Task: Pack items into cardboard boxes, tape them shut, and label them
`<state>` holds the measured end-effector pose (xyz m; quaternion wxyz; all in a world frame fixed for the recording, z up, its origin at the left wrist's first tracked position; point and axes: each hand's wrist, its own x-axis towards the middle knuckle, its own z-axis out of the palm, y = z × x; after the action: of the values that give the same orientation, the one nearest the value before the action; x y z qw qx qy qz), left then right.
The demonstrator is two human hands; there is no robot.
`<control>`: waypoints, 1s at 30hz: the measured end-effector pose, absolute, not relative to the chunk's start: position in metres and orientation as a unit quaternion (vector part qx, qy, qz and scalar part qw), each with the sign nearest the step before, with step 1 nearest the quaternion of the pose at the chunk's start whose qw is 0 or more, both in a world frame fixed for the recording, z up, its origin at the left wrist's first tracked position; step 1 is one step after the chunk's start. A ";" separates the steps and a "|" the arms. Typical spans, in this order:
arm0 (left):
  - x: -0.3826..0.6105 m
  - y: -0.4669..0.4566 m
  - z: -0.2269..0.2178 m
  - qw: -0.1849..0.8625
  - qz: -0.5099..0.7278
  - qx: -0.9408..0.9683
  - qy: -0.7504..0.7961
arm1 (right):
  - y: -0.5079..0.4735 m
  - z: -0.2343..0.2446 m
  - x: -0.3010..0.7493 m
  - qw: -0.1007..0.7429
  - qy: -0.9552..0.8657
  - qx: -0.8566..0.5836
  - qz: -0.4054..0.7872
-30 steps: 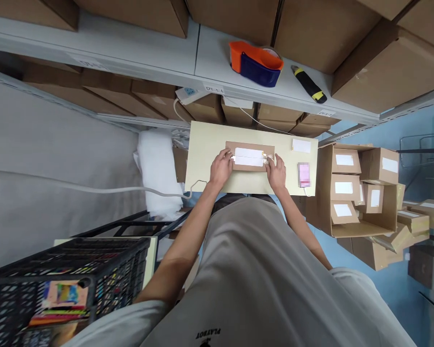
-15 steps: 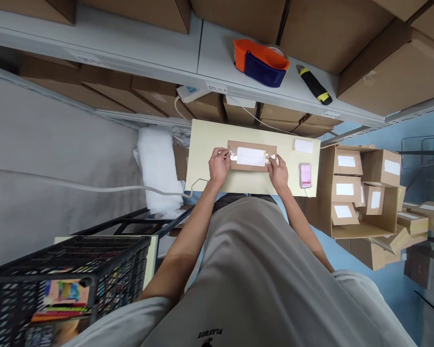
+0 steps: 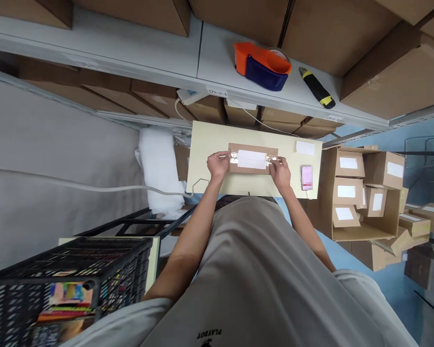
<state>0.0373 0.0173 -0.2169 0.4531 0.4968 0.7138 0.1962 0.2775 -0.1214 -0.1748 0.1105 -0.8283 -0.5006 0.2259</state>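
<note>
On the pale yellow tabletop (image 3: 210, 137) lies a flat, long cardboard box (image 3: 251, 170). A white label (image 3: 252, 159) sits in the middle of its upper face, with shiny clear tape showing at both ends. My left hand (image 3: 218, 164) grips the box's left end, thumb and fingers at the edge. At the opposite end, my right hand (image 3: 280, 174) has its bent fingers on the taped edge. A phone with a pink screen (image 3: 306, 177) and a white slip (image 3: 305, 147) rest to the right of the box.
Above the table, a grey shelf (image 3: 137, 50) carries an orange and blue tape dispenser (image 3: 262, 66) and a black and yellow utility knife (image 3: 317, 87). A large open carton (image 3: 365, 231) of labelled boxes stands right. White wrap (image 3: 161, 168) and a black crate (image 3: 123, 270) are left.
Both hands remain at the box's ends. My left fingers have shifted slightly outward, and my right hand has slid a little to the right along the edge. The view has moved slightly.
</note>
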 end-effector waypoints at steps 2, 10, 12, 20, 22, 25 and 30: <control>0.038 0.017 -0.216 0.439 0.202 0.517 0.706 | -0.119 -0.175 0.280 0.111 -0.496 -0.830 0.228; 0.033 0.017 -0.214 0.415 0.197 0.567 0.683 | -0.116 -0.179 0.287 0.085 -0.486 -0.838 0.235; 0.031 0.020 -0.219 0.437 0.202 0.545 0.687 | -0.117 -0.179 0.287 0.092 -0.484 -0.838 0.237; 0.032 0.022 -0.223 0.501 0.230 0.463 0.694 | -0.119 -0.179 0.287 0.119 -0.481 -0.835 0.237; 0.034 0.020 -0.218 0.460 0.212 0.503 0.700 | -0.119 -0.180 0.288 0.125 -0.482 -0.834 0.237; 0.037 0.016 -0.209 0.409 0.191 0.559 0.696 | -0.118 -0.183 0.289 0.134 -0.486 -0.830 0.238; 0.036 0.012 -0.197 0.406 0.154 0.584 0.686 | -0.120 -0.180 0.286 0.128 -0.488 -0.829 0.240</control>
<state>0.0364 0.0122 -0.1968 0.4058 0.5844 0.6856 0.1545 0.2862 -0.1196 -0.1802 0.1276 -0.8293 -0.4884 0.2397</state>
